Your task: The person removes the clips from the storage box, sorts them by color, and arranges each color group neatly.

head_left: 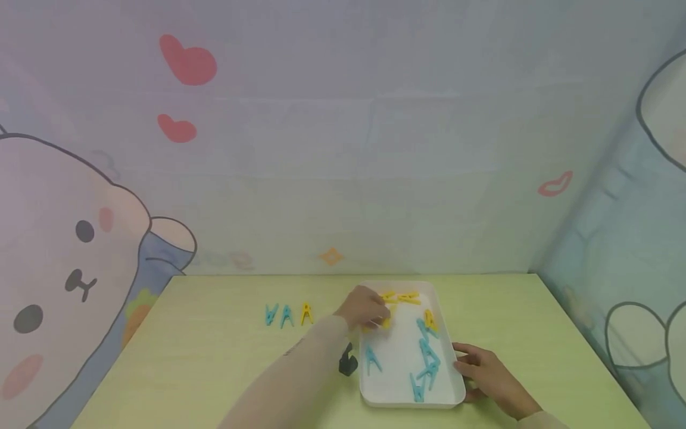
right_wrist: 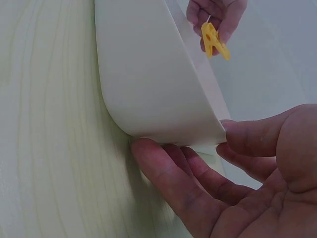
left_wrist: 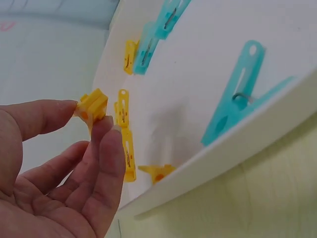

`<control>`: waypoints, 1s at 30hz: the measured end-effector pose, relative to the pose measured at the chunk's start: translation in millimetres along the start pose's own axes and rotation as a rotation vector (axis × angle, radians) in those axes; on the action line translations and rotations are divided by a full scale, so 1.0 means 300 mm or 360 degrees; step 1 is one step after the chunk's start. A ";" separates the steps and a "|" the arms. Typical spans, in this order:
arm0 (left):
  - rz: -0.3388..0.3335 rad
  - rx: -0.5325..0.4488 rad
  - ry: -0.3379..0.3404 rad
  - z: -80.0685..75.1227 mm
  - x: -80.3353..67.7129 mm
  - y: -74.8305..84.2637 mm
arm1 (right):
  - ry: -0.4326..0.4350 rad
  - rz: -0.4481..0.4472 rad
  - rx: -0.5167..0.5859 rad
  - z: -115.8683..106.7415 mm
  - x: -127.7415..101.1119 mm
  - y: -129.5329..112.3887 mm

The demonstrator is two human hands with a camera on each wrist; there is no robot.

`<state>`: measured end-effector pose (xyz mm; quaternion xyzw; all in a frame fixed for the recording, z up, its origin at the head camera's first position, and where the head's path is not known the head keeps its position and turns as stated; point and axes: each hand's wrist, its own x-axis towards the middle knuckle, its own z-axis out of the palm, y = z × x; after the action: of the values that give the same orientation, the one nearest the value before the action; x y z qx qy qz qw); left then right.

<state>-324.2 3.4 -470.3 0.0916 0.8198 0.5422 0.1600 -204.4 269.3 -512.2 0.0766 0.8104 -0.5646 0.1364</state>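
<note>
Thumb and forefinger of the left hand (left_wrist: 59, 168) pinched a yellow clothespin (left_wrist: 92, 106) by its handle end, other fingers loosely curled, the peg lifted just above the far-left part of the white tray (head_left: 450, 381). The right hand (head_left: 490, 372) lay nearly flat, fingers relaxed and straight vs. the tray's near-right corner, fingertips (right_wrist: 148, 153) touching its outer wall, gripping nothing. Judged from the pics, the lift went best w/ a firm pinch kept on the handle end, the peg raised straight up over the rim, and the right hand bracing the tray so it didn't slide. More yellow pegs (head_left: 399, 296) lay at the tray's far end, teal pegs (head_left: 427, 357) toward its near end. On the pale green table (head_left: 214, 369), left of the tray, stood two teal pegs (head_left: 279, 314) and one yellow peg (head_left: 306, 312) in a row.
</note>
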 end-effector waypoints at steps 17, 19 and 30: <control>0.0042 -0.0072 -0.0007 -0.155 -0.032 -0.017 | 0.0039 0.0052 -0.0050 0.011 -0.006 -0.018; 0.0038 -0.0076 0.0002 -0.175 -0.035 -0.030 | 0.0034 0.0045 -0.0040 0.013 -0.008 -0.018; 0.0007 -0.0124 0.0071 -0.287 -0.051 -0.100 | 0.0004 -0.0031 -0.0046 0.005 -0.005 -0.011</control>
<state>-340.4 -87.5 -464.2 0.0750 0.8011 0.5761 0.1439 -203.8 266.8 -509.4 0.0673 0.8193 -0.5540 0.1311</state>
